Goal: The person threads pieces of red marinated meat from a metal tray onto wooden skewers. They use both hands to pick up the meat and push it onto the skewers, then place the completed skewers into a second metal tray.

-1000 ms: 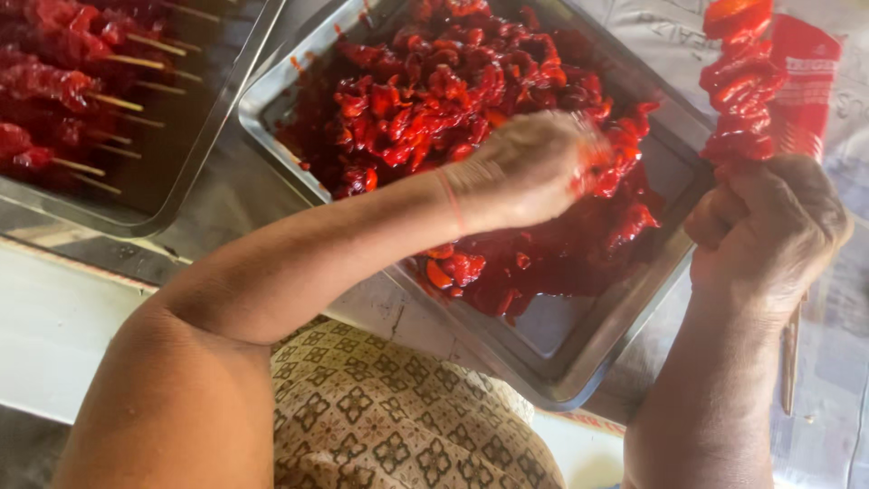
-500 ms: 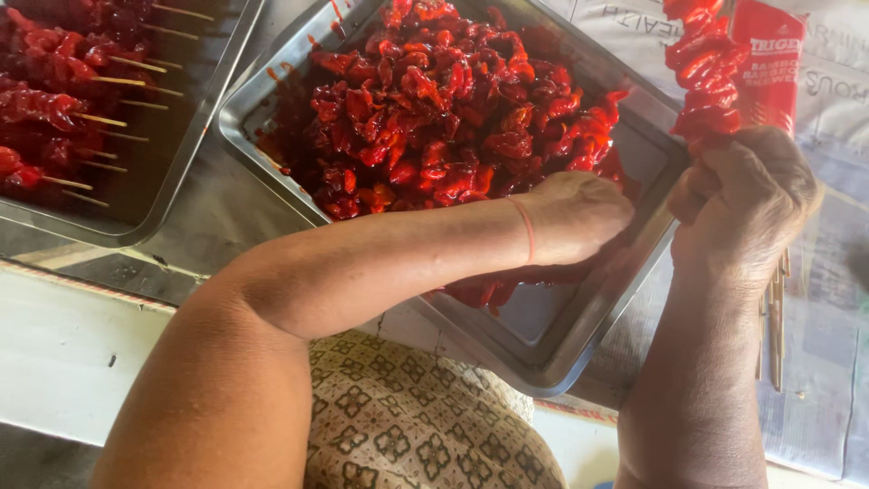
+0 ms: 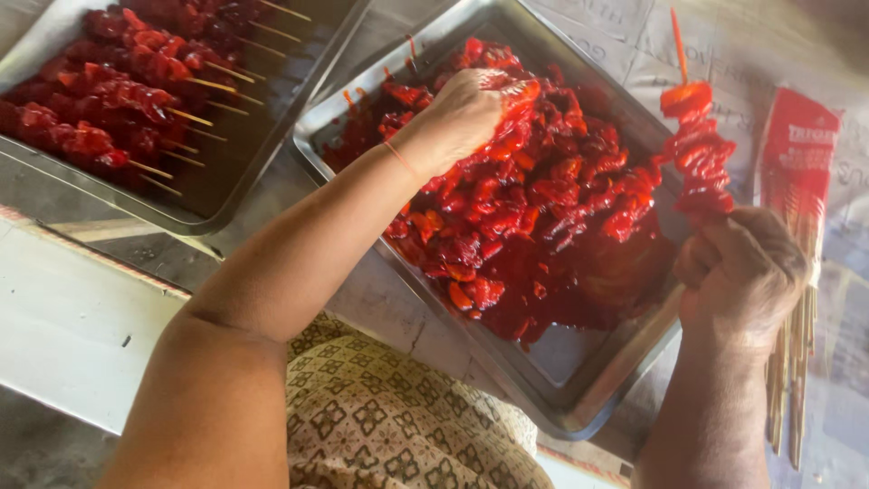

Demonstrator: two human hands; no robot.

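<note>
1. I see a food-preparation spot, likely a small kitchen or street-food stall.
2. Two metal trays (image 3: 579, 398) sit on a worn worktop (image 3: 81, 326), one piled with red marinated meat (image 3: 534, 208), the other with finished skewers (image 3: 118, 100).
3. Spare bamboo sticks (image 3: 787, 371) lie on newspaper (image 3: 842, 299).

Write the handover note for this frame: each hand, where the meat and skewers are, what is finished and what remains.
Left hand: down in the steel tray, fingers closed on a piece of red marinated meat.
Right hand: holds a part-loaded skewer upright beside the tray, bare tip showing on top.
Done: a batch of filled skewers lies in the second tray at the left.
Left: most of the loose meat is unskewered; bare sticks and their red packet lie at the right.
</note>
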